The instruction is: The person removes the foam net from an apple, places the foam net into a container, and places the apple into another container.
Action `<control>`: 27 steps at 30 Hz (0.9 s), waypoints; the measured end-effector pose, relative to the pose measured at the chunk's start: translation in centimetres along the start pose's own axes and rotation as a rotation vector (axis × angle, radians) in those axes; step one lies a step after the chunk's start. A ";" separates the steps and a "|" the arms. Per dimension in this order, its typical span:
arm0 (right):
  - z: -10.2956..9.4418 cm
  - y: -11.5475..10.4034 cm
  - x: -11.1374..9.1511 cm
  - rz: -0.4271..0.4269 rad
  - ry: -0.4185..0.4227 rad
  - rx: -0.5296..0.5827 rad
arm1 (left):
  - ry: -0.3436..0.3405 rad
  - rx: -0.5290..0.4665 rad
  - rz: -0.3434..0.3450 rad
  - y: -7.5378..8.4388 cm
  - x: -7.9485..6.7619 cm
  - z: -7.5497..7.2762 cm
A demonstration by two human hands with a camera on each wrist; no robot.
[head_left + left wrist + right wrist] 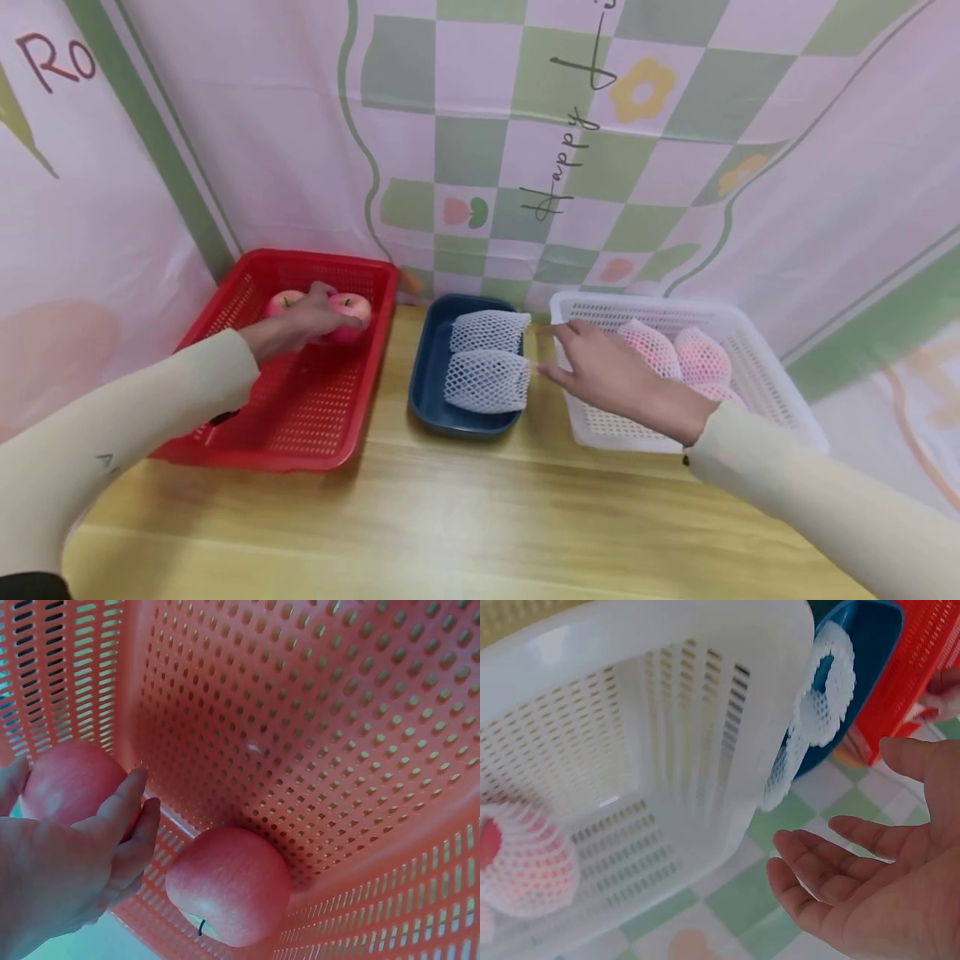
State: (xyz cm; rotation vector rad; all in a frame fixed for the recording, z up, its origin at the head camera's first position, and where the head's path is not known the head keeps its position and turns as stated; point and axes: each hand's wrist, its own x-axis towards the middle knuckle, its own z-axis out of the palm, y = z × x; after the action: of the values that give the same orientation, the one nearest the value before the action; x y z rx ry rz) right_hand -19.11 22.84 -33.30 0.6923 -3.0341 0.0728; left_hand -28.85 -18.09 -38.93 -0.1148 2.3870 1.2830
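In the red basket (311,425) at the left, my left hand (300,323) grips a pink-red apple (352,307), thumb and fingers spread round its sides. A second apple (229,889) lies beside it in the basket, stem showing in the left wrist view. My right hand (603,365) is held over the near-left rim of the white basket (783,400), its fingers loosely extended toward the blue tray (433,400). Nothing is in that hand. Two white foam net sleeves (486,382) lie in the tray, their ends lapping over its right rim.
Several apples in foam nets (702,356) sit in the white basket. All three containers stand in a row on a wooden table (450,508). Behind them hangs a checkered cloth (472,142).
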 end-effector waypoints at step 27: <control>-1.9 10.1 -5.6 0.171 -0.066 -0.026 | -0.071 0.146 -0.029 -0.4 2.8 0.2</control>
State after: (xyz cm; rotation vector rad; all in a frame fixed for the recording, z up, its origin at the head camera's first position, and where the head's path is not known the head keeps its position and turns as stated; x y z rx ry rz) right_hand -18.36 34.43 -32.05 0.4409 -3.1449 0.0151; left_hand -31.23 -17.76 -40.51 -0.0594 2.3992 1.0777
